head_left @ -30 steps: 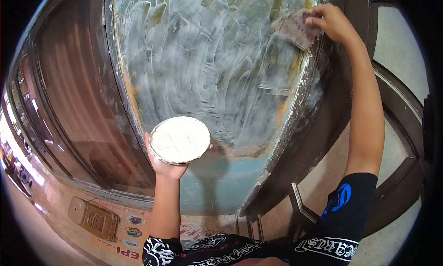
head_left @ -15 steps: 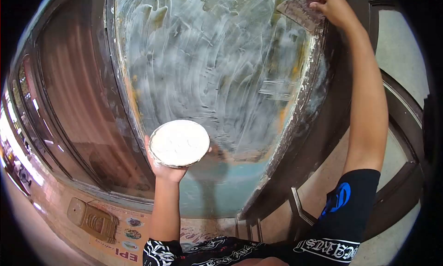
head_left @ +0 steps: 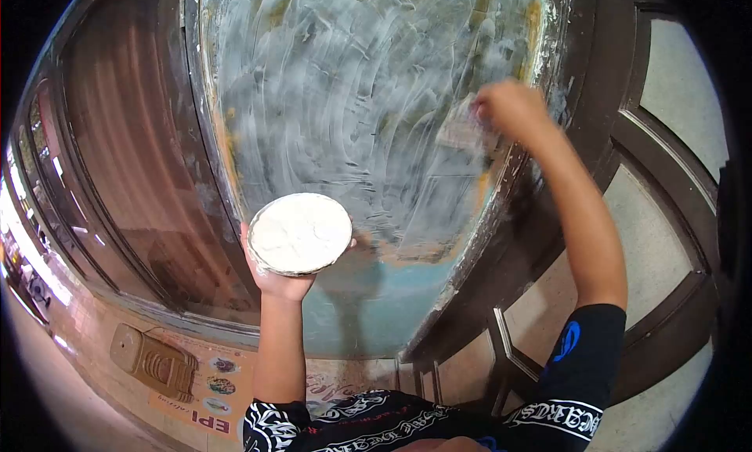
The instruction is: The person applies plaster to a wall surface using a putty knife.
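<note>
My left hand (head_left: 282, 284) holds up a round, shallow container (head_left: 272, 269) from below, its fingers around the sides. Thick white putty (head_left: 301, 231) fills it to the rim. At the right side of the upright panel (head_left: 345, 84), my right hand (head_left: 513, 109) is closed on a flat scraper (head_left: 464, 129), blurred by motion. The scraper's broad edge points left and appears to lie against the panel. Streaky whitish-grey smears cover most of that surface, with yellow-brown patches along its sides and a bare blue-green strip (head_left: 345, 319) at the bottom.
A dark brown frame (head_left: 540, 170) with chipped white edges borders the panel on the right. Glazed brown window or door sections (head_left: 117, 139) stand left. On the floor lie a printed banner (head_left: 211, 397) and a brown plastic object (head_left: 153, 362).
My right hand and the scraper have moved down and left from the panel's upper right corner. My left hand still holds the container, slightly higher in view.
</note>
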The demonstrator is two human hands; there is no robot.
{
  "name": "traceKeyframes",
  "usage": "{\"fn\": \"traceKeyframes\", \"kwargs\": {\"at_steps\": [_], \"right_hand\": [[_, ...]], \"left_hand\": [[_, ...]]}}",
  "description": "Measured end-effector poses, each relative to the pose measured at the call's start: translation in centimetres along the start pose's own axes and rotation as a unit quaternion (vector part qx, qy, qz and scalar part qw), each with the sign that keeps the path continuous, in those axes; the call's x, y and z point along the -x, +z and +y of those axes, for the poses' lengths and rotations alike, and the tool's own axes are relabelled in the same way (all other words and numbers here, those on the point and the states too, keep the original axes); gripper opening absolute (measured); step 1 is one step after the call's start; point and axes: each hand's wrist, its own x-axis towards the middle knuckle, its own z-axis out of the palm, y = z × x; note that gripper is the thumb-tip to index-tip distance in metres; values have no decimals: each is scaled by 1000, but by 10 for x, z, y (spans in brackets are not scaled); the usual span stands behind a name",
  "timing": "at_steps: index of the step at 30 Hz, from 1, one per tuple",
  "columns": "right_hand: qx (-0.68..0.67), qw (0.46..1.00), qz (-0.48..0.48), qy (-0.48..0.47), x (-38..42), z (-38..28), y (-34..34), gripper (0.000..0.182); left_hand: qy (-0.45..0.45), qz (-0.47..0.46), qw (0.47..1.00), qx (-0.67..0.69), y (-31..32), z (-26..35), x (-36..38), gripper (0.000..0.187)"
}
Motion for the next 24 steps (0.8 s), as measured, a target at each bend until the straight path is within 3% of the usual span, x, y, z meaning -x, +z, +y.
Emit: {"fn": "traceKeyframes", "kwargs": {"at_steps": [2, 4, 7, 8, 9, 11, 12, 13, 14, 16, 17, 19, 20, 22, 23, 24], "right_hand": [[25, 997, 45, 64, -16, 27, -41, 24], [-49, 986, 137, 81, -21, 58, -66, 21], [-60, 993, 86, 56, -22, 68, -92, 22], [-113, 991, 63, 43, -14, 59, -81, 22], [-164, 985, 41, 29, -4, 45, -65, 23], [-164, 981, -84, -54, 16, 3, -36, 24], [-114, 984, -121, -58, 25, -17, -13, 22], [-67, 984, -154, -60, 31, -30, 8, 20], [-73, 984, -156, -53, 32, -31, 21, 20], [15, 992, -123, -18, 29, -25, 35, 13], [15, 997, -77, 11, 23, -14, 27, 13], [-24, 999, 18, 32, 8, 16, -20, 19], [21, 995, 58, 84, 1, 25, -43, 17], [-17, 980, 186, 68, -14, 67, -62, 21], [-33, 989, 121, 79, -19, 75, -85, 19], [-73, 989, 111, 57, -17, 75, -85, 18]], "left_hand": [[1, -10, 1000, 9, -3, 2, 1, 79], [2, -15, 1000, 5, 1, 2, 1, 78], [12, 25, 1000, 9, 1, 3, 3, 80], [28, 89, 995, -25, -1, 4, 4, 81], [26, 90, 995, -24, -1, 4, 3, 81], [3, 41, 998, -39, 0, 2, 4, 84], [38, 120, 992, -13, -1, 2, 4, 85], [35, 119, 992, -18, 1, 3, 4, 85], [11, 56, 998, -2, 3, 1, 5, 85], [-38, -66, 996, 38, 5, -4, 8, 85], [-42, -65, 996, 38, 5, -4, 8, 85], [-14, 60, 998, -33, 5, -4, 8, 88], [-6, 92, 993, 69, 10, -4, 8, 90], [-17, 66, 997, 37, 15, -5, 7, 91], [-28, 39, 999, 4, 15, -6, 7, 91], [5, 112, 994, -8, 9, -4, 7, 90]]}}
